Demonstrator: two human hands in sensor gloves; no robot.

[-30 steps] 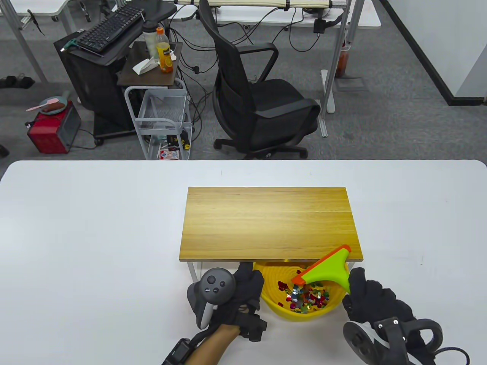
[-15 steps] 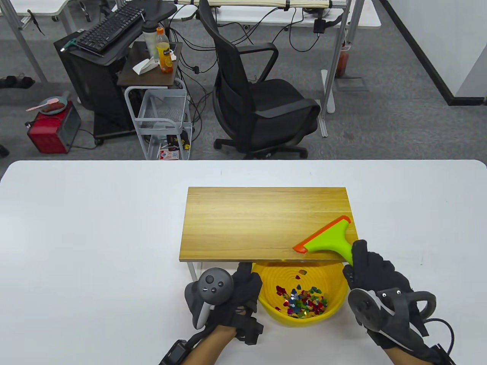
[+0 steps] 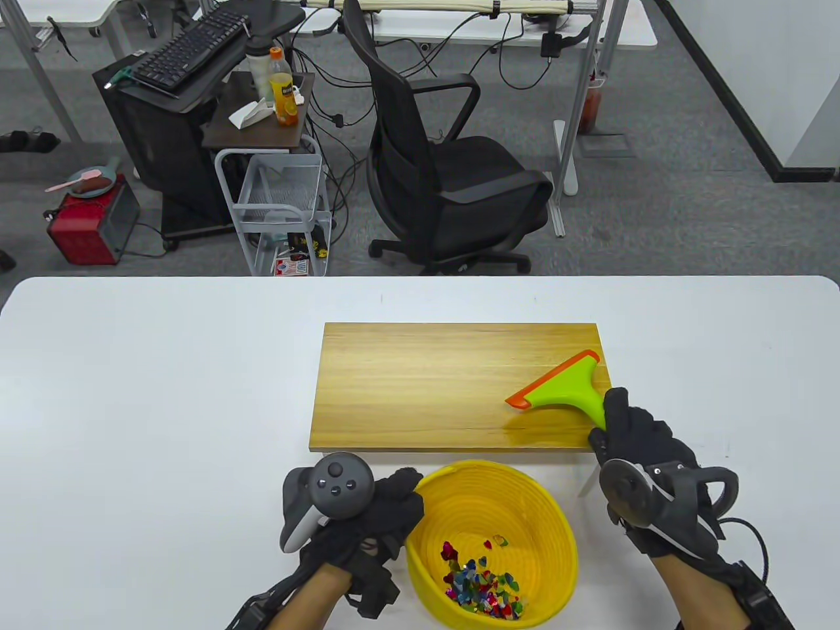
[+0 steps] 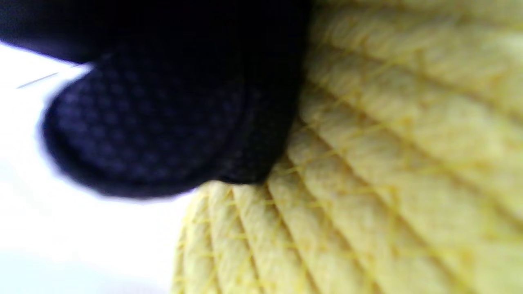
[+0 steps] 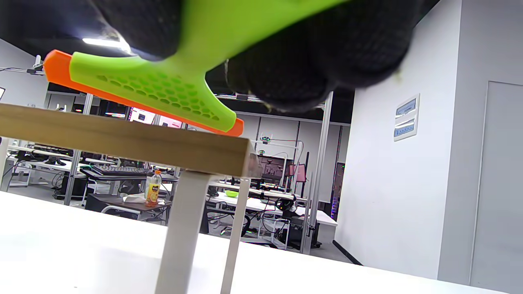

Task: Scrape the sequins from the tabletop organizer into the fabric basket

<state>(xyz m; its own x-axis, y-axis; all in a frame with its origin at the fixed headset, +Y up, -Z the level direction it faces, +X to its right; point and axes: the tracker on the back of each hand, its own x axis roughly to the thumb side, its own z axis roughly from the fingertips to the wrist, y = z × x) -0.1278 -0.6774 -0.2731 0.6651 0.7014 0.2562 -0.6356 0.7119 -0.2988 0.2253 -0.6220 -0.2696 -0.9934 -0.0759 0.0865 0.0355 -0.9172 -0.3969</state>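
Note:
A wooden tabletop organizer (image 3: 459, 384) stands mid-table; its top shows no sequins. A yellow fabric basket (image 3: 551, 518) sits in front of it near the table's front edge, with several coloured sequins (image 3: 482, 584) inside. My left hand (image 3: 377, 518) grips the basket's left rim; the left wrist view shows a gloved finger (image 4: 163, 122) against the woven wall (image 4: 388, 163). My right hand (image 3: 633, 433) holds the green scraper (image 3: 567, 390) with an orange blade by its handle, above the organizer's right end. It also shows in the right wrist view (image 5: 163, 94).
The white table (image 3: 131, 394) extends to both sides. Beyond its far edge stand an office chair (image 3: 446, 164), a wire cart (image 3: 282, 203) and a keyboard stand. The organizer's white legs (image 5: 179, 228) show in the right wrist view.
The basket has moved out from under the organizer's front edge toward me, with my left hand on it. My right hand has lifted the scraper from over the basket up onto the organizer's right end.

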